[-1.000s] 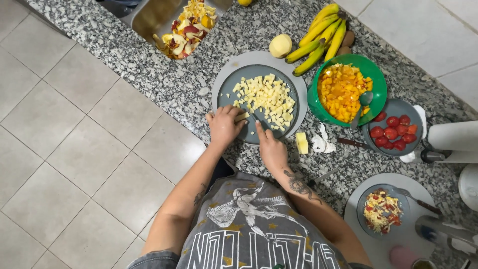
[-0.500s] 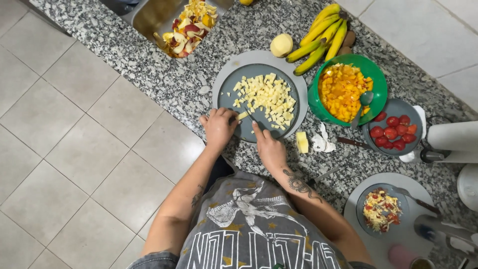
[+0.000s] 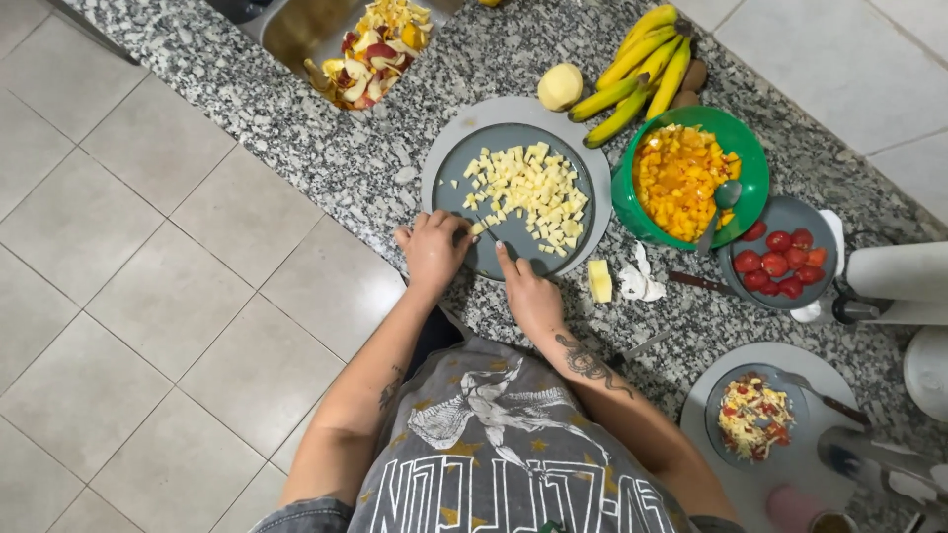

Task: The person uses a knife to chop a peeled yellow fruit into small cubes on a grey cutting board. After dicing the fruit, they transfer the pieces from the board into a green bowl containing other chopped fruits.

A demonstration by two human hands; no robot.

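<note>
On the grey round plate (image 3: 449, 158), the left hand (image 3: 434, 252) sits at the seven o'clock edge, fingers curled and pinching a small pale fruit piece (image 3: 478, 228). The right hand (image 3: 528, 291), at about six o'clock, is closed around a knife (image 3: 491, 229) whose blade reaches toward that piece. The pile of diced fruit (image 3: 533, 192) lies from the plate's centre toward three o'clock. To cut well here, I would keep the left fingertips tucked back from the blade, the cuts short and even, and push finished cubes toward the pile.
</note>
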